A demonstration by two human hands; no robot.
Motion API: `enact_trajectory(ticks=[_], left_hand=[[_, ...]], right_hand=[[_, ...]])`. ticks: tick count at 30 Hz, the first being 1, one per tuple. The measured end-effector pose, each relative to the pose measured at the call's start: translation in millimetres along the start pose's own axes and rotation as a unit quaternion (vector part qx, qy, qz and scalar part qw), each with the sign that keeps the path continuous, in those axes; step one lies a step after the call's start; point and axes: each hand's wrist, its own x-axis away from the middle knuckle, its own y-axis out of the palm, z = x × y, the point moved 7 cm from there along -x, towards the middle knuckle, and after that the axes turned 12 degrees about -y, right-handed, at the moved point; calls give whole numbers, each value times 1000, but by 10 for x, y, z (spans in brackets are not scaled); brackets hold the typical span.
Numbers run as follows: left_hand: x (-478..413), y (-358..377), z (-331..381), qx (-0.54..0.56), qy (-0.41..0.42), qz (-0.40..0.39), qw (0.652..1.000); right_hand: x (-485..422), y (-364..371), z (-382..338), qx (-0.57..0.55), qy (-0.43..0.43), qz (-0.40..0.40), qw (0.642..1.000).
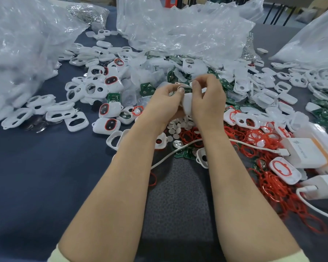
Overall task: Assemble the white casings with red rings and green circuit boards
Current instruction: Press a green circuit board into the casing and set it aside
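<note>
— Both hands are raised in the middle, close together. The left hand (165, 103) has its fingers curled round a white casing (187, 105), with the thumb on top. The right hand (206, 99) pinches the same piece from the other side, its thumb pressed at the upper edge.

— Anything inside it?

— A sliver of green shows between the two thumbs. It's too small for me to tell whether it's a board.

— And the loose parts?

— Just under the wrists lies a scatter of small white discs (178, 126). Beside them, the red rings (272, 184) are in a tangled heap running down the right side. The green circuit boards (327, 118) are piled at the far right, with more behind the hands among translucent pads (129, 95).

— Any finished ones?

— Left of the hands, several closed casings with red-rimmed windows (108, 124) lie together. Further left there are open white frames (76, 121), some lying over dark round cells (34, 122).

— What else is on the surface (36, 176)?

— A white charger (307, 152) sits on the right, and its cable (178, 150) passes under both forearms. A dark textured mat (176, 195) lies between the arms. Big crumpled plastic bags (178, 29) are at the back and on both sides.
</note>
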Motion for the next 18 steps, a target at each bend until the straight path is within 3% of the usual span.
enact_trajectory(ticks=[5,10,18], left_hand=[[29,83,-18,-5,-7,-33,999],[3,62,-30,42,-16,-12,999],[-75,-235,-20,147,7,103,984]], right_hand=[[13,-7,82,-6,37,30,999],[9,-11,81,-14,51,20,998],[44,108,-298,47,-63,-103,992]])
